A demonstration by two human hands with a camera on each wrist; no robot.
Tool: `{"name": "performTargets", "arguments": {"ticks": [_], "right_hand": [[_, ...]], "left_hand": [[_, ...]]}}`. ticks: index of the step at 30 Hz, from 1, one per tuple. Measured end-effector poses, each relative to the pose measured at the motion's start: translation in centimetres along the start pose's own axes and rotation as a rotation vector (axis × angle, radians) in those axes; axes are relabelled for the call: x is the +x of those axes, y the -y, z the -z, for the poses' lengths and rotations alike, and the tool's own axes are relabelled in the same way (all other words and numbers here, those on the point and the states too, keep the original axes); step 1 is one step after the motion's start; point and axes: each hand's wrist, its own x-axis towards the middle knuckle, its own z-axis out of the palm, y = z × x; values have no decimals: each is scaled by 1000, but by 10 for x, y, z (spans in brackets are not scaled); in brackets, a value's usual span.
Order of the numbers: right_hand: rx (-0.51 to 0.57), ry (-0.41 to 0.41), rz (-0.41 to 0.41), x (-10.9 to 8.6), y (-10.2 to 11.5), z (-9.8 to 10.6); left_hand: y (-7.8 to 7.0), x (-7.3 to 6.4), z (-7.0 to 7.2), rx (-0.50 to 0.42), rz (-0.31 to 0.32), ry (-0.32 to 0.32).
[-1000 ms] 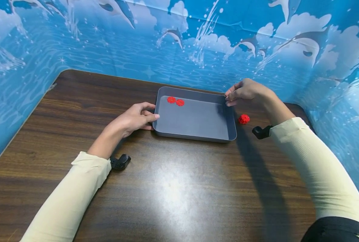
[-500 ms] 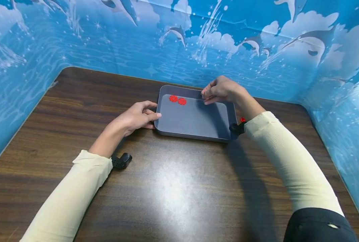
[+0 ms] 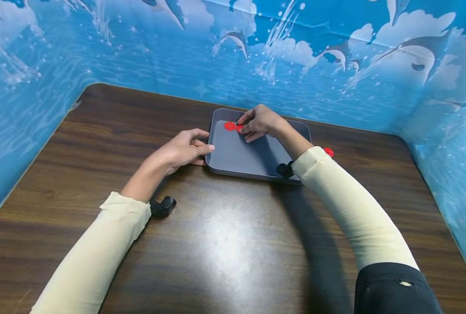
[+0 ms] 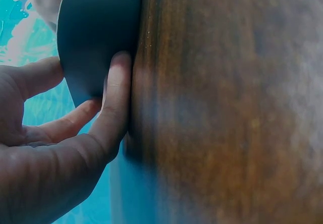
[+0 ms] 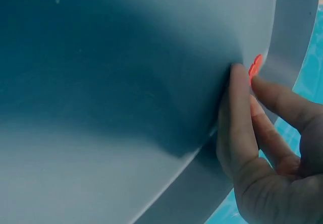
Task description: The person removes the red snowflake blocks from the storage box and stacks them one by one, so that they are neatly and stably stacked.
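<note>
A shallow grey baking tray (image 3: 248,173) lies on the table. My left hand (image 3: 186,150) grips its left wall, with the thumb over the rim; in the left wrist view, fingers (image 4: 117,82) lie along the outer wall. Inside the tray, near its back left corner, are two small red notched plastic discs. The left red disc (image 3: 230,126) lies flat beside my right hand (image 3: 261,122). My right thumb and finger pinch the other red disc (image 5: 256,66), partly hidden by the fingertips and seen nearly edge-on in the right wrist view.
A red ball-like cluster (image 3: 328,151) sits on the brown wooden table (image 3: 170,253) to the right of the tray, partly hidden by my right sleeve. A blue dolphin-print cloth (image 3: 158,52) hangs behind and around the table.
My right hand has moved left from the tray's back right corner, across the tray, to the red discs. My left hand keeps its hold on the tray's left side.
</note>
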Motion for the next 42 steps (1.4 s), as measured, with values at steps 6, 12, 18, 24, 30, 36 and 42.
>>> {"name": "performTargets", "arguments": {"ticks": [6, 12, 18, 24, 30, 36, 42], "right_hand": [[-180, -43, 26, -2, 2, -4], [-317, -34, 46, -1, 3, -5], [-412, -35, 40, -2, 4, -7], [-411, -49, 36, -5, 4, -6], [-468, -100, 40, -5, 5, -5], [-520, -105, 48, -1, 1, -6], [-449, -97, 64, -3, -4, -2]], "left_hand": [[-5, 0, 0, 13, 1, -10], [-5, -1, 0, 6, -11, -9], [-3, -1, -1, 2, -13, -7], [-3, -1, -1, 3, -13, -3], [-4, -2, 0, 14, -26, -9], [-3, 0, 0, 5, -17, -9], [-1, 1, -2, 6, -9, -9]]}}
